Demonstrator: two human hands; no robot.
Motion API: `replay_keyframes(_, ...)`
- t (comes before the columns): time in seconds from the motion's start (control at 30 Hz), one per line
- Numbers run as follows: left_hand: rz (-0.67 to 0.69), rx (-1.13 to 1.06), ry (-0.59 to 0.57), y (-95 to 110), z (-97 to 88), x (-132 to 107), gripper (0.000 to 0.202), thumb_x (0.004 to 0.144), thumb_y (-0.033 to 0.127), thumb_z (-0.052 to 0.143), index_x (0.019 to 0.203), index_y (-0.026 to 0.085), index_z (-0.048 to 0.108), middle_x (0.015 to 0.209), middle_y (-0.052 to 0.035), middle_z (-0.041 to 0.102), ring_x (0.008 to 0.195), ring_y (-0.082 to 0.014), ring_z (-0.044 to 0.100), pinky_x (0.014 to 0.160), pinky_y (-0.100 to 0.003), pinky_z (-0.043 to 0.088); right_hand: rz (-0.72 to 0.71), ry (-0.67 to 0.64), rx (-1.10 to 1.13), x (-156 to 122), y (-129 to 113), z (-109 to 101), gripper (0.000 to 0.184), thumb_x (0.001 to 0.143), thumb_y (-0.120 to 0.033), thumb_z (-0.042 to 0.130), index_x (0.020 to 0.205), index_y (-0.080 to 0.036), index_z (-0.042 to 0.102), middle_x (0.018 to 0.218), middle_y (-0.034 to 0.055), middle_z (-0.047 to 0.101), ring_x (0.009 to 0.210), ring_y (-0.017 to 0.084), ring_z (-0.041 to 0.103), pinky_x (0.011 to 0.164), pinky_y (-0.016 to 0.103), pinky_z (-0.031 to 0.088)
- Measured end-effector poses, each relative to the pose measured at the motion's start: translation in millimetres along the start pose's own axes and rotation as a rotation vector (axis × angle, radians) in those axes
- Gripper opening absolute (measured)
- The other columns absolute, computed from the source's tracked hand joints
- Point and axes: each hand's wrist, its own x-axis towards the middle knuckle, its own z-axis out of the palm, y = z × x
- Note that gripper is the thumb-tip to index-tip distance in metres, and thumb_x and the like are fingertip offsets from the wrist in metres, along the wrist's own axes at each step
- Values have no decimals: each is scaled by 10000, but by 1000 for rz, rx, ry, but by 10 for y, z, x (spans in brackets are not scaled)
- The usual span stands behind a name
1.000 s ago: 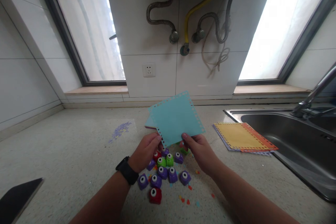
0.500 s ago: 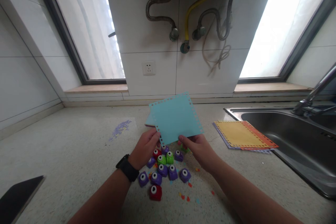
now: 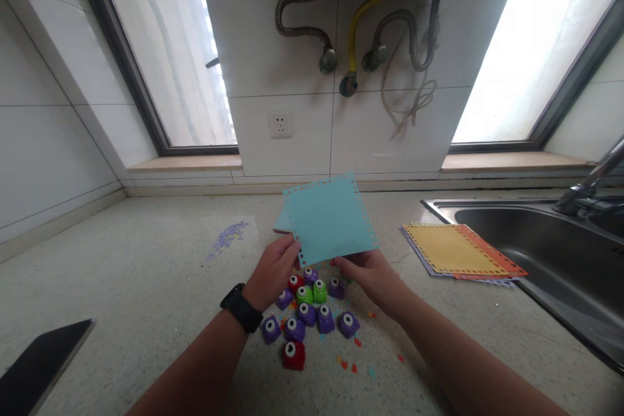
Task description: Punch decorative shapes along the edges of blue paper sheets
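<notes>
A light blue square of paper (image 3: 330, 218) with punched holes along its edges is held up over the countertop (image 3: 146, 273). My left hand (image 3: 273, 271) pinches its lower left corner, a black watch on the wrist. My right hand (image 3: 369, 274) grips its lower edge from beneath. Under the paper sit several small craft punches (image 3: 308, 312), mostly purple, with two green and two red ones. Another blue sheet (image 3: 283, 221) lies behind the held one.
A stack of yellow, orange and purple punched sheets (image 3: 458, 251) lies beside the steel sink (image 3: 536, 247) at right. Purple paper bits (image 3: 227, 237) are scattered at left, coloured bits near the punches. A dark flat object (image 3: 39, 367) lies at the lower left.
The blue sheet has been turned clockwise between the hands, so that its edges now sit squarer to me. The camera has shifted slightly.
</notes>
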Motion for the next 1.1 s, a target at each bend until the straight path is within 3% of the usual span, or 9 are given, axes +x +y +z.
replay_keyframes(0.17,-9,-15,-12,-2,2,-2,334,952,392,470,665,221,473,560,52,461,532,-138,445,535,-263,358,36,23,-50,-10,-2,-26,259,762,-422,723,810,-170,692,758,49,712,657,173,596,624,311,463)
replay_keyframes(0.47,-7,-21,-16,2,6,2,328,942,373,477,655,214,497,611,32,541,580,-143,511,566,-264,381,26,57,-129,-8,-2,-49,378,811,-520,664,712,-156,697,670,49,670,621,171,565,614,311,440)
replay_keyframes(1.1,-14,-35,-52,-30,-2,-1,340,954,378,473,664,207,524,587,30,554,546,-142,507,561,-266,390,19,65,-156,2,61,-80,399,843,-523,629,688,-158,678,652,42,637,630,177,539,631,324,403)
